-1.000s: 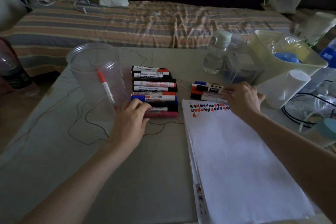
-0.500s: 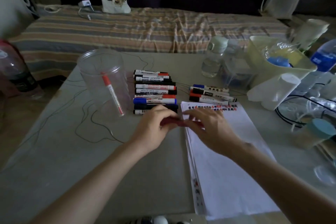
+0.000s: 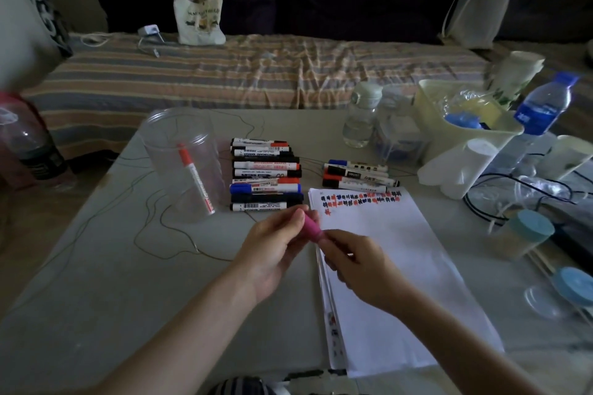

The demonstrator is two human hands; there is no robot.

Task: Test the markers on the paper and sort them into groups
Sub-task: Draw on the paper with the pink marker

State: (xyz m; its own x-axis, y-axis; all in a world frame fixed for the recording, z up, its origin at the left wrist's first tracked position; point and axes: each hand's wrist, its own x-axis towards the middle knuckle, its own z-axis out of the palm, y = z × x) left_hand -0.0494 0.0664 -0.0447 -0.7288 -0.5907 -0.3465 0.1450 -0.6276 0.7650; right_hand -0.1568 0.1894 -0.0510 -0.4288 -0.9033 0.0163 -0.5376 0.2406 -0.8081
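Note:
My left hand (image 3: 272,247) and my right hand (image 3: 356,261) both grip a pink marker (image 3: 310,228) just above the left edge of the white paper stack (image 3: 394,269). Only the pink middle of the marker shows between my fingers. The paper's top edge carries rows of black, red and blue test marks (image 3: 359,197). A row of several markers (image 3: 265,178) lies left of the paper's top. A smaller group of markers (image 3: 356,177) lies just beyond the paper. A clear plastic cup (image 3: 183,163) holds one red marker (image 3: 196,181).
A cream bin (image 3: 462,125), water bottles (image 3: 361,119) and white cups (image 3: 455,170) crowd the table's right side, with black cables (image 3: 500,199) and blue-lidded jars (image 3: 526,234). Thin wire (image 3: 150,224) loops across the left of the table. A striped bed (image 3: 256,74) lies behind.
My left hand took the pink marker from the near end of the row and brought it toward me. My right hand left the smaller group and joined it on the marker.

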